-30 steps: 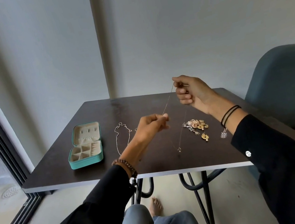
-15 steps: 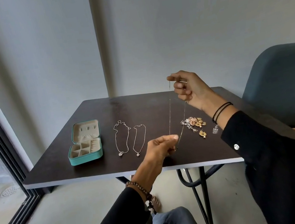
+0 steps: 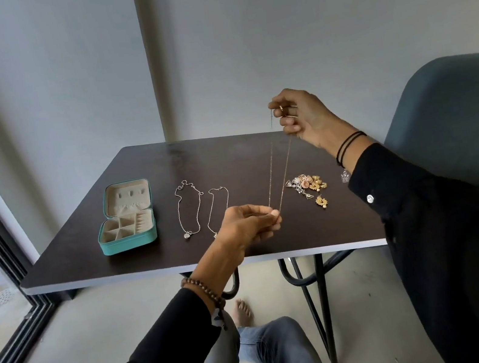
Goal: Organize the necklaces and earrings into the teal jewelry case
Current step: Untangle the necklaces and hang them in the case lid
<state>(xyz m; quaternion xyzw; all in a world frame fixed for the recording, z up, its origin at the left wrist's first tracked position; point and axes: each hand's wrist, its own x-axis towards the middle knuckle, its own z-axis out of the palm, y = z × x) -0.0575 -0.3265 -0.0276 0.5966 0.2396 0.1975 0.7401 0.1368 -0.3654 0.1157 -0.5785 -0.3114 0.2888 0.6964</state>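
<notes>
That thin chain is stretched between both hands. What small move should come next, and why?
Probably carry the thin gold chain necklace leftward to the open teal jewelry case: the right hand pinches its upper end, the left hand pinches its lower loop, so it hangs untangled.

A dark brown square wooden tabletop carries an open teal zip jewellery case with a beige lining near its left edge. Two thin silver chain necklaces with small pendants lie side by side at the middle. A heap of gold and silver earrings sits toward the right edge.
</notes>
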